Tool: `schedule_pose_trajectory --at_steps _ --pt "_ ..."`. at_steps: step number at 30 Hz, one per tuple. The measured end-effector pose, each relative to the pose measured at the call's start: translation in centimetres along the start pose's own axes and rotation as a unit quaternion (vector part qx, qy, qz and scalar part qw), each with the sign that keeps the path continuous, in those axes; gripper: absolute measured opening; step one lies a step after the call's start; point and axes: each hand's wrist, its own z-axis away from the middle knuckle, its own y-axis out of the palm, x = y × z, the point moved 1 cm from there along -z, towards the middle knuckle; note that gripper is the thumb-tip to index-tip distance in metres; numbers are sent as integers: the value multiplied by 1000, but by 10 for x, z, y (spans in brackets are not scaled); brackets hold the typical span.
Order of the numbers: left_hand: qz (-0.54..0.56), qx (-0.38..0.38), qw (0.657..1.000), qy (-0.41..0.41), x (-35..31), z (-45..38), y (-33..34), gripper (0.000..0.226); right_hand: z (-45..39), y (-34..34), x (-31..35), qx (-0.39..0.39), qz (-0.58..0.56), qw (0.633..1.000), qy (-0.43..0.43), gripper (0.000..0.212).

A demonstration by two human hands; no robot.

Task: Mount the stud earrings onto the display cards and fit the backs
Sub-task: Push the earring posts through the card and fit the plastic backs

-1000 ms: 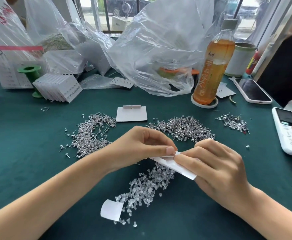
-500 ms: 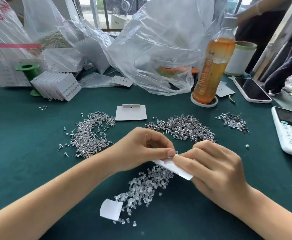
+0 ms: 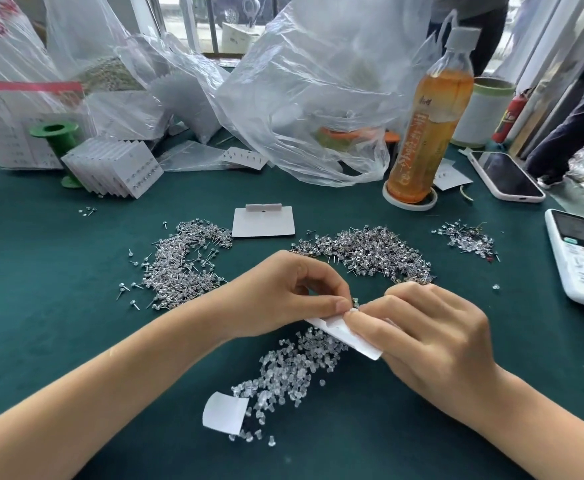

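The surface (image 3: 41,271) was covered in dark teal felt-like cloth and it was pretty cluttered. Both hands met near the middle: the left hand (image 3: 283,296) had its thumb and fingers pinched together at the top edge of a small white display card (image 3: 344,336), and the right hand (image 3: 432,334) had its grip curled around the same card, holding it tilted just above a pile of clear earring backs (image 3: 283,372). Something tiny sat right at the pinch point, too small to tell what it was.

Two heaps of silver stud earrings lay beyond the hands, one to the left (image 3: 183,261) and one to the right (image 3: 370,252), with a smaller scatter (image 3: 467,239) further right. A blank card (image 3: 263,221) lay flat between the two heaps, and another curled card (image 3: 224,412) sat at the near end of the backs pile.

Along the back were crumpled clear plastic bags (image 3: 311,98), a fanned stack of filled cards (image 3: 114,169) beside a green spool (image 3: 55,133), and a bottle of amber drink (image 3: 425,133) standing in a white lid. A phone (image 3: 505,174) and a white remote-looking handset (image 3: 578,254) lay on the right side. Behind it all was a window, and a person in dark clothes (image 3: 574,116) stood at the right edge.
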Motion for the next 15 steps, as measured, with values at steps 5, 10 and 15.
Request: schedule_pose_trajectory --at_steps 5,10,15 --pt "-20 12 1000 1 -3 0 -1 8 0 0 1 -3 12 1000 -5 23" --pt "-39 28 999 -9 -8 1 -4 8 0 1 3 -10 24 1000 -17 22" --pt "-30 23 998 -42 -5 -1 -8 5 2 3 4 -29 29 999 -19 30"
